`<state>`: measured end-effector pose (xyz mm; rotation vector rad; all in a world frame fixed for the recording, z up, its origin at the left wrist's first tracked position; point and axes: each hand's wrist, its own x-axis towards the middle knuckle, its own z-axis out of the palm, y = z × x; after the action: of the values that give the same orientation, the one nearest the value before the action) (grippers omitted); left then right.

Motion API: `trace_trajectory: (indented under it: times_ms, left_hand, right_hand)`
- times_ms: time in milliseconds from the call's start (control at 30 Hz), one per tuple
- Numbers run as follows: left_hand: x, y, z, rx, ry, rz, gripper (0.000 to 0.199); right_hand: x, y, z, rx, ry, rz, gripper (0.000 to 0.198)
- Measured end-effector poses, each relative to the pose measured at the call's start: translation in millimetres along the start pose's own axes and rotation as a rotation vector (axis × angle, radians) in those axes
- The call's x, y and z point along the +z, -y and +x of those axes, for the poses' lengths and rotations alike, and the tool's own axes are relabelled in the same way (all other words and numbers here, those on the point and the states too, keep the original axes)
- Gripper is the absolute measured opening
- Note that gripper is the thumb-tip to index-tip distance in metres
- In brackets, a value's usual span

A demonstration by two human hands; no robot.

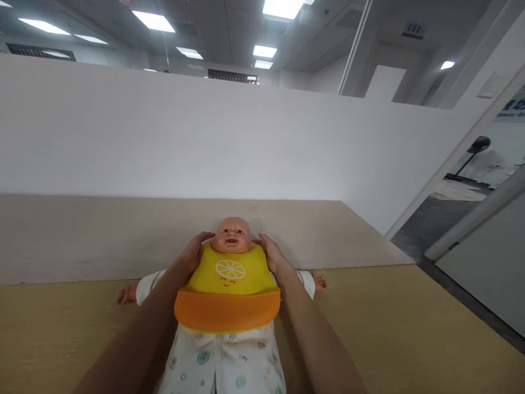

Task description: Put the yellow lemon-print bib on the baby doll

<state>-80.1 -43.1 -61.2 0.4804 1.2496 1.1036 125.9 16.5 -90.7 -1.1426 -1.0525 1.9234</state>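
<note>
A baby doll lies on its back with its head away from me and its arms spread to the sides. It wears a white outfit with a coloured print. Over its chest lies a yellow bib with a lemon-slice print and an orange catch pocket at the bottom. My left hand is at the bib's upper left edge, beside the doll's neck. At the upper right edge, my right hand mirrors it. Both sets of fingertips curl in behind the neck, where they are partly hidden.
The doll rests on a light wooden tabletop, with a greyish panel behind it. A white wall with glass above rises at the back. To the right, an open doorway shows a dark floor.
</note>
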Motion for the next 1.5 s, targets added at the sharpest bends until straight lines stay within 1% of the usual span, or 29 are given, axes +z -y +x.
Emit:
trace_trajectory:
  times_ms: [67, 133, 200, 267, 367, 500, 567, 633, 700, 800, 900, 1033, 1100, 1200, 1267, 1333, 1400, 1500]
  left_hand:
    - [0, 5, -2, -0.02, 0.051, -0.095, 0.019]
    - [-1, 11, -9, -0.004, 0.081, -0.174, 0.014]
    - [-2, 17, -18, 0.032, 0.05, -0.236, 0.012]
    - [-2, 23, -31, 0.059, 0.018, -0.265, 0.016]
    - [1, 33, -54, 0.094, 0.024, -0.303, 0.031]
    - [3, 52, -85, 0.099, 0.115, -0.336, 0.055]
    - [2, 64, -96, 0.127, 0.136, -0.292, 0.071]
    - [-3, 78, -105, 0.181, 0.12, -0.209, 0.086]
    - [-9, 93, -113, 0.206, 0.107, -0.133, 0.094]
    - [-18, 113, -125, 0.207, 0.124, -0.082, 0.094]
    - [-25, 130, -136, 0.203, 0.134, -0.06, 0.094]
    - [-27, 150, -153, 0.228, 0.144, -0.052, 0.101]
    - [-26, 158, -167, 0.227, 0.125, -0.05, 0.101]
    - [-22, 171, -195, 0.223, 0.082, -0.062, 0.094]
    - [-20, 178, -214, 0.229, 0.093, -0.078, 0.089]
    - [-19, 183, -227, 0.242, 0.109, -0.098, 0.085]
    - [-17, 186, -234, 0.248, 0.099, -0.122, 0.084]
    - [-15, 185, -235, 0.255, 0.075, -0.155, 0.076]
  right_hand:
    - [0, -4, -2, -0.033, 0.02, 0.077, 0.039]
    - [2, -7, -7, -0.063, 0.026, 0.127, 0.035]
    - [5, -11, -15, -0.112, 0.028, 0.182, 0.03]
    - [7, -16, -25, -0.171, 0.033, 0.236, 0.029]
    - [8, -26, -43, -0.214, 0.035, 0.26, 0.037]
    - [7, -39, -74, -0.272, 0.014, 0.259, 0.043]
    - [7, -46, -91, -0.282, -0.018, 0.268, 0.044]
    - [9, -53, -109, -0.283, -0.04, 0.296, 0.043]
    - [10, -61, -126, -0.263, -0.011, 0.332, 0.043]
    - [11, -74, -151, -0.228, 0.028, 0.357, 0.044]
    - [12, -82, -176, -0.252, -0.019, 0.342, 0.043]
    - [16, -88, -217, -0.271, -0.065, 0.294, 0.04]
    - [17, -93, -239, -0.271, -0.087, 0.275, 0.036]
    - [15, -106, -264, -0.255, -0.106, 0.274, 0.034]
    - [11, -117, -274, -0.249, -0.103, 0.28, 0.038]
    - [8, -125, -277, -0.259, -0.087, 0.281, 0.041]
    - [8, -127, -274, -0.264, -0.055, 0.272, 0.041]
    - [14, -120, -266, -0.265, 0.04, 0.22, 0.037]
